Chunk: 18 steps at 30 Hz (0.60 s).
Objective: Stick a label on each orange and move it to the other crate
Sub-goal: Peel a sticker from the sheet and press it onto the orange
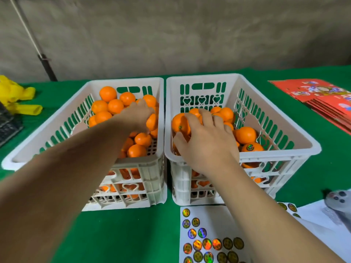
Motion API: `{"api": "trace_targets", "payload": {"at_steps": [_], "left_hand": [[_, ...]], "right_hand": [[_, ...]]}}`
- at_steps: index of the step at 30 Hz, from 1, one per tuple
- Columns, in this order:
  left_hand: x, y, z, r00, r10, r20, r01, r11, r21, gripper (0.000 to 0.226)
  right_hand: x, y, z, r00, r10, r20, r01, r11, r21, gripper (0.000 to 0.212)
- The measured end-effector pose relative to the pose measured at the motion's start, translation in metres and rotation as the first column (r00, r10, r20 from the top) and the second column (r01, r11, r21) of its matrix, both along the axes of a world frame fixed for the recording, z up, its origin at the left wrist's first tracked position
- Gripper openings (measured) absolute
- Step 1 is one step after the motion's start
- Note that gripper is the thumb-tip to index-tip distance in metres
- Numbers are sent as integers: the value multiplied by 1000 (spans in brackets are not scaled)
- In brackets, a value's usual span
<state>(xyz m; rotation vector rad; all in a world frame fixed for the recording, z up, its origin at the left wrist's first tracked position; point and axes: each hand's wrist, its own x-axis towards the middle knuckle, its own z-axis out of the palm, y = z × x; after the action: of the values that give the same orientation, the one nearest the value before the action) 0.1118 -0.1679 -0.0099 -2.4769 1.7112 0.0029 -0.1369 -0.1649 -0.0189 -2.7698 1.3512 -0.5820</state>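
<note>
Two white slotted crates stand side by side on the green cloth. The left crate holds many oranges; my left hand reaches into it and its fingers curl round an orange by the right wall. Inside the right crate my right hand grips another orange near the left wall. Other oranges lie there, and one at the front right shows a round shiny label. In front of the right crate lies a sticker sheet with several holographic round labels.
Red printed packets are stacked at the right. A yellow plastic bag and a dark keyboard-like object lie at the left. White backing paper and a grey object lie at the lower right. A dark pole stands behind.
</note>
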Motion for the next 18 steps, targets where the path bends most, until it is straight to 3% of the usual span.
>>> {"api": "trace_targets", "payload": {"at_steps": [2, 5, 8, 11, 13, 15, 18], "left_hand": [[-1, 16, 14, 988, 40, -151, -71, 977, -201, 82], [-16, 57, 27, 949, -12, -314, -175, 810, -560, 84], [-66, 111, 9, 950, -156, -270, -134, 577, -806, 85], [-125, 161, -48, 930, -317, -188, -36, 430, -902, 84], [-159, 189, -100, 892, -393, -224, -23, 455, -890, 87], [-183, 203, -147, 812, -425, -399, -84, 593, -801, 87], [-202, 203, -199, 768, -377, -517, -65, 758, -649, 86]], "right_hand": [[-1, 1, 0, 1000, -5, 27, 5, 1000, -8, 59], [-2, 9, 0, 995, -31, 90, 38, 996, -78, 52], [-4, 13, 0, 989, -20, 148, 42, 987, -152, 49], [-8, 18, -5, 984, 4, 176, 29, 983, -183, 48], [-12, 24, -13, 985, 31, 168, 3, 980, -198, 45], [-17, 30, -22, 985, 91, 148, -52, 967, -251, 41], [-27, 38, -33, 953, 199, 229, -129, 950, -285, 39]]}}
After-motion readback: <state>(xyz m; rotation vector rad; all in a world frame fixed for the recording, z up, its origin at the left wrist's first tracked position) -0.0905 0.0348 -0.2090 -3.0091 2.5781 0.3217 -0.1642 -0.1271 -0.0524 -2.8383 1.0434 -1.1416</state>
